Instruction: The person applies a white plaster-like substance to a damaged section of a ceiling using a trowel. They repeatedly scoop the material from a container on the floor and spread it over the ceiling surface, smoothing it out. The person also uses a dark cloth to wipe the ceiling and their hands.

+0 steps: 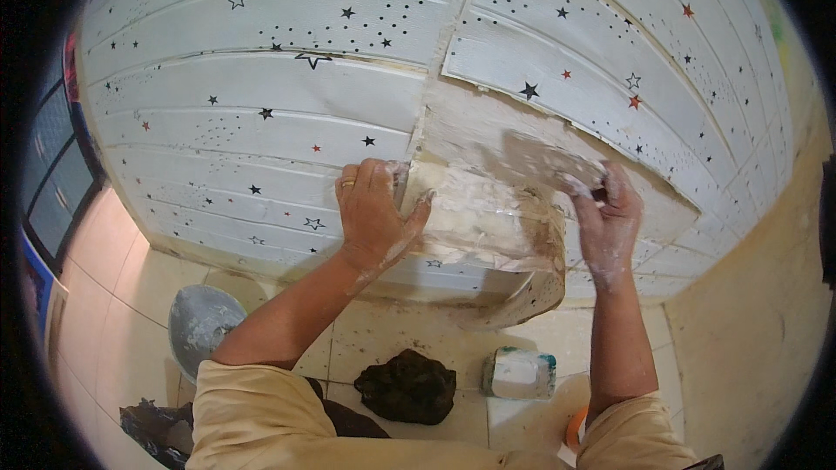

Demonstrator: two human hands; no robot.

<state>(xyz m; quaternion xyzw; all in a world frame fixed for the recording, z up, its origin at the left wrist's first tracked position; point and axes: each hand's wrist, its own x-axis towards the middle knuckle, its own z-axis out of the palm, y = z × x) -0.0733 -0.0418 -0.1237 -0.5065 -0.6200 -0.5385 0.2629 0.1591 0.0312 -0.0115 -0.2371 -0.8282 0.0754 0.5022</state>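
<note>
A white foam wall panel with red and black stars (340, 91) has a section peeled away, baring rough beige wall (488, 122). The loose flap (488, 226) folds downward, its pale backing smeared with white paste and its lower end curling. My left hand (374, 213), wearing a ring, grips the flap's left edge, thumb on the backing; its fingertips are partly hidden. Against the bare wall, my right hand (607, 218) pinches a flat, paste-covered piece (553, 161), blurred by motion; I cannot make out its kind. White paste coats the fingers of both hands.
On the tiled floor are a grey basin (205, 326) with paste residue, a dark crumpled bundle (407, 387), and a small tub of white paste (521, 373). A black plastic bag (157, 426) lies lower left. An orange round object (576, 428) sits beside my right arm.
</note>
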